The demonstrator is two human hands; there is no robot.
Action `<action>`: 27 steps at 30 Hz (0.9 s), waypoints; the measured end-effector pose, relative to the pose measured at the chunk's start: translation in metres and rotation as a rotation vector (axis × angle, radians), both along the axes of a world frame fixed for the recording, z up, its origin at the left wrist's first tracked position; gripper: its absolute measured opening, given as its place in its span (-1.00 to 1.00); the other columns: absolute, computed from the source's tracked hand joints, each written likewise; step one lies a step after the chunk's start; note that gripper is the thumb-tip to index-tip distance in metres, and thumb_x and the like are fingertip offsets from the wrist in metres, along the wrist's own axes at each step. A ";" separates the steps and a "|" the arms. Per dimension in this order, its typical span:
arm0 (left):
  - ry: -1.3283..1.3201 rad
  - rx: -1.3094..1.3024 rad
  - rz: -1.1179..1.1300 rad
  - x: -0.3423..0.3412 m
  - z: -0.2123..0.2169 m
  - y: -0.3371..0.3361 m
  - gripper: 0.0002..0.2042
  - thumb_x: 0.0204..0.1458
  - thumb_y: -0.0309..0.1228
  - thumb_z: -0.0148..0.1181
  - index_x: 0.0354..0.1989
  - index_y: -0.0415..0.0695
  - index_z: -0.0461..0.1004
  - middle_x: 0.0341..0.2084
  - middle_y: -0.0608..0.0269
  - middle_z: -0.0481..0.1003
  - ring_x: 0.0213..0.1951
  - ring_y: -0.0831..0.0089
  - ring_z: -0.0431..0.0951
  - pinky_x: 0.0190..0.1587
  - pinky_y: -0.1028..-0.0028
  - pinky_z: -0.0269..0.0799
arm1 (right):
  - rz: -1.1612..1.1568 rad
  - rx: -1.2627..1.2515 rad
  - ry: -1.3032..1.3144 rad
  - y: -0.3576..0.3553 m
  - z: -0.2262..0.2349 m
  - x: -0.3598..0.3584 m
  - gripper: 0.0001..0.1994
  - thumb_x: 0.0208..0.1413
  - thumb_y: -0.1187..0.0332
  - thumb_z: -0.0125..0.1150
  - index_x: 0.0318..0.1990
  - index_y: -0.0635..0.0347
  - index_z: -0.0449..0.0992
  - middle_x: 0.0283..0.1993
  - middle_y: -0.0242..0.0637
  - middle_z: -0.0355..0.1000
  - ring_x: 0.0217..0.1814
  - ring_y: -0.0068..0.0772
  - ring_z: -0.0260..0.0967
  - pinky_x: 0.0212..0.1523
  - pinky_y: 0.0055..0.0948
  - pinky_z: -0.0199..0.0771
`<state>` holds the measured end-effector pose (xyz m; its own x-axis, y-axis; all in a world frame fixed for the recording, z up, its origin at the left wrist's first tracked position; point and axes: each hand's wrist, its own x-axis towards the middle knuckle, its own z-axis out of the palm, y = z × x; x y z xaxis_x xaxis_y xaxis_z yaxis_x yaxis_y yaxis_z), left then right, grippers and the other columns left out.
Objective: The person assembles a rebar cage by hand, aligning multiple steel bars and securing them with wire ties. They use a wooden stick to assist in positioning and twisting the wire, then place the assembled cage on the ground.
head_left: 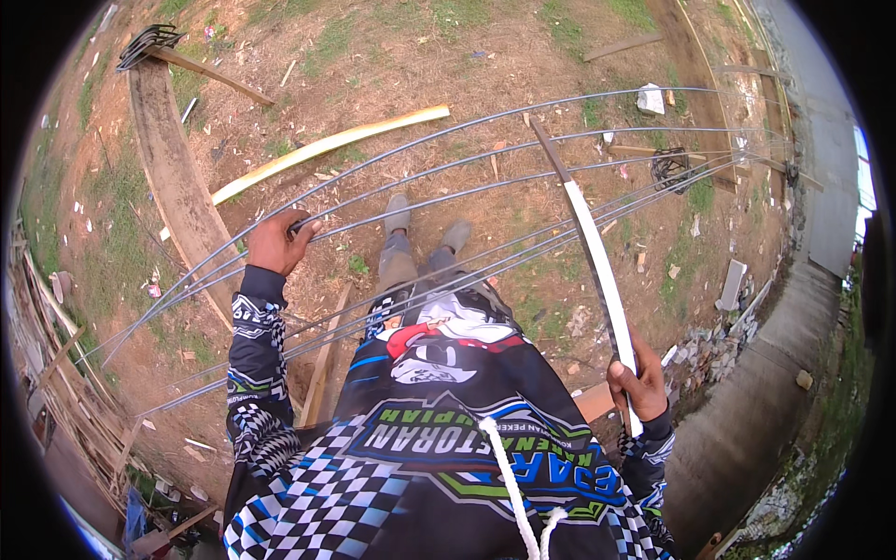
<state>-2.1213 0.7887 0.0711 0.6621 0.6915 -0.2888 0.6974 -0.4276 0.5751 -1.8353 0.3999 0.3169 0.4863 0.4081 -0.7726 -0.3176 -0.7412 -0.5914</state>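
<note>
Long grey steel rods [411, 173] stretch across in front of me from the left to the far right, in an upper and a lower group. My left hand [278, 241] is closed by the upper rods, with a small dark thing [297, 226] at its fingertips that I cannot make out. In my right hand [639, 383] is the near end of a long thin wooden strip [590, 233], gripped between thumb and fingers. It looks bright white along its lower part and brown at its far tip. That strip crosses over the rods, though I cannot tell whether it touches them.
A wide plank [173, 163] lies at the left, with a stack of black bent-wire frames [149, 42] on its far end. A pale wooden batten [327, 149] rests on the ground beyond the rods. More black wire frames [670, 171] hang at the right, near a concrete strip [737, 411].
</note>
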 end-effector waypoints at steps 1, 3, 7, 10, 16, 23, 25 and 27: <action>0.034 -0.015 0.008 -0.013 0.001 0.008 -0.69 0.04 -0.13 0.22 -0.31 -0.15 0.60 -0.53 0.07 0.57 -0.53 0.18 0.55 -0.41 0.31 0.43 | -0.045 0.023 0.044 0.001 0.007 0.000 -0.22 0.09 0.19 0.25 0.38 0.32 0.00 -0.61 -0.49 0.24 -0.74 -0.72 0.10 -0.75 -0.67 0.10; 0.074 -0.150 0.006 -0.039 0.005 0.020 -0.68 0.09 -0.14 0.17 -0.33 -0.19 0.59 -0.58 0.07 0.56 -0.54 0.27 0.55 -0.40 0.34 0.42 | -0.013 0.083 0.101 0.003 0.016 0.003 -0.22 0.09 0.20 0.24 0.38 0.33 -0.01 -0.63 -0.47 0.23 -0.76 -0.70 0.09 -0.75 -0.66 0.09; 0.141 -0.248 -0.040 -0.046 0.011 0.029 -0.66 0.13 -0.18 0.14 -0.34 -0.26 0.59 -0.62 0.08 0.53 -0.55 0.41 0.53 -0.43 0.42 0.40 | 0.035 0.094 0.179 0.008 0.010 -0.004 -0.28 0.14 0.29 0.16 0.39 0.32 -0.04 -0.62 -0.44 0.25 -0.73 -0.70 0.12 -0.72 -0.66 0.12; -0.030 -0.097 -0.019 -0.031 0.016 0.019 -0.71 0.11 -0.23 0.17 -0.34 -0.26 0.60 -0.59 0.08 0.55 -0.54 0.38 0.55 -0.44 0.42 0.41 | 0.026 0.063 0.208 0.010 0.001 -0.008 -0.29 0.14 0.32 0.16 0.39 0.29 -0.03 -0.60 -0.43 0.25 -0.72 -0.69 0.12 -0.72 -0.66 0.12; -0.274 0.191 -0.087 0.030 -0.003 -0.020 -0.79 -0.02 -0.27 0.29 -0.33 -0.17 0.60 -0.47 0.07 0.58 -0.45 0.13 0.58 -0.40 0.30 0.47 | -0.019 0.058 0.221 0.015 -0.010 -0.012 -0.29 0.13 0.33 0.17 0.39 0.25 -0.01 -0.59 -0.44 0.24 -0.72 -0.70 0.12 -0.74 -0.67 0.11; -0.298 0.284 -0.018 0.029 -0.027 -0.030 -0.83 -0.05 -0.30 0.33 -0.36 -0.13 0.62 -0.46 0.14 0.58 -0.39 0.18 0.57 -0.31 0.31 0.47 | -0.058 -0.015 0.092 0.011 -0.008 -0.018 -0.32 0.13 0.33 0.17 0.38 0.23 0.03 -0.60 -0.45 0.24 -0.73 -0.71 0.13 -0.75 -0.68 0.09; -0.280 0.266 -0.027 0.032 -0.025 -0.030 -0.82 -0.03 -0.27 0.31 -0.37 -0.12 0.62 -0.45 0.14 0.58 -0.38 0.17 0.56 -0.30 0.30 0.47 | -0.050 -0.028 0.056 0.003 -0.018 -0.021 -0.33 0.14 0.34 0.15 0.38 0.22 0.04 -0.61 -0.45 0.24 -0.75 -0.70 0.12 -0.77 -0.67 0.07; -0.185 0.094 -0.017 0.040 -0.017 -0.026 -0.74 0.04 -0.15 0.22 -0.37 -0.10 0.62 -0.46 0.11 0.57 -0.36 0.08 0.56 -0.29 0.21 0.46 | -0.048 0.032 0.004 0.002 -0.026 -0.032 -0.36 0.15 0.31 0.15 0.35 0.24 0.08 -0.64 -0.43 0.24 -0.77 -0.69 0.12 -0.79 -0.67 0.06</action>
<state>-2.0811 0.7625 0.0538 0.7094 0.6983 -0.0957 0.5761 -0.4963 0.6495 -1.8671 0.4022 0.2911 0.5024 0.4088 -0.7619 -0.3549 -0.7060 -0.6128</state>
